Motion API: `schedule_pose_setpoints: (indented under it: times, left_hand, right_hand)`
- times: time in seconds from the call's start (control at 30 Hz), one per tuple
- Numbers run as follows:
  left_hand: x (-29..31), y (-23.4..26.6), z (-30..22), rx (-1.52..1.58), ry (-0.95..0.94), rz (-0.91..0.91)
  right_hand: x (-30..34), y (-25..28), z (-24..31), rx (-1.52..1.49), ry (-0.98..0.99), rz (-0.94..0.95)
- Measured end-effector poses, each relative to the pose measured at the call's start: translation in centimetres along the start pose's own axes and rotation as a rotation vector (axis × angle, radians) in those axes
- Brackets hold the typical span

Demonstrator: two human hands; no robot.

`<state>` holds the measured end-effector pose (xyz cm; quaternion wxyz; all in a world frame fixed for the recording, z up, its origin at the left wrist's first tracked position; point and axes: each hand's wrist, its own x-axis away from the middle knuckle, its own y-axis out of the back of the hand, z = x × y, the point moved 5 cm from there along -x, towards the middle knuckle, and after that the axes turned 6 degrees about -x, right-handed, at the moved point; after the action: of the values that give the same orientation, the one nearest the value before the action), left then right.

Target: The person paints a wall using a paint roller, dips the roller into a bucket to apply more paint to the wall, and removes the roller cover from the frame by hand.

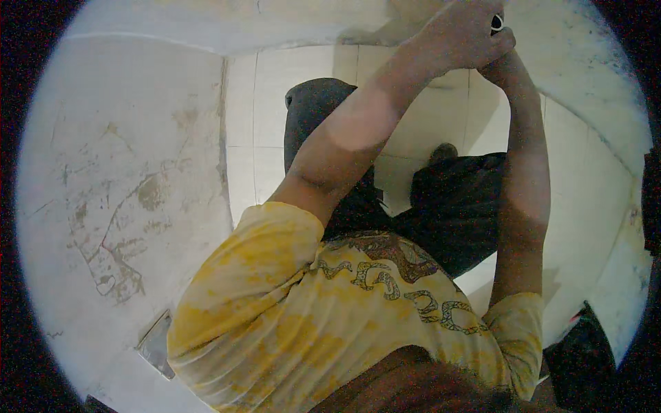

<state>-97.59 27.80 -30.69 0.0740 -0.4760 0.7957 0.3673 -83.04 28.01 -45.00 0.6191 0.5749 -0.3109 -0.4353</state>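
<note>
Plainly, two bare hands meet at the upper right, and one small black item (496, 25) shows between them, in the curl of the left hand (467, 38). The left grip is closed around it; the right hand (497, 67) sits just behind and below, largely covered by the left, so I cannot tell whether its grip is apart or clamped on anything. Two forearms lead up to them, and one yellow-and-white mottled shirt (296, 323) bears a single dark patterned print across the chest. Two legs in dark trousers (458, 199) are bent, with one dark rounded shoe tip (443, 151) between them.

Underneath is a floor (237, 117) of pale tiles with thin dark joints. On the left stands one light wall (131, 186), scuffed and stained brown, with one grey rectangular panel (158, 344) low down. One black object (585, 354), its kind unclear, is at the lower right.

As for the item, only its end shows: a dark centre edged by a rounded white rim; the rest is hidden by fingers.
</note>
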Motion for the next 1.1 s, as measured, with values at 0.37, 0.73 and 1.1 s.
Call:
schedule_pose_setpoints:
  times: [0.37, 0.73, 1.1]
  left_hand:
    - [0.3, 0.3, -0.2, 0.007, -0.009, -0.043]
    - [0.6, -0.4, 0.2, -0.028, 0.037, 0.002]
    - [1.2, 2.8, 0.4, -0.245, 0.198, 0.13]
  right_hand:
    - [-0.3, 4.2, 5.0, -0.007, 0.204, -0.295]
    - [-0.3, 6.5, 7.1, -0.209, 0.31, -0.487]
    - [-2.5, 6.4, 7.6, -0.295, -0.108, -0.126]
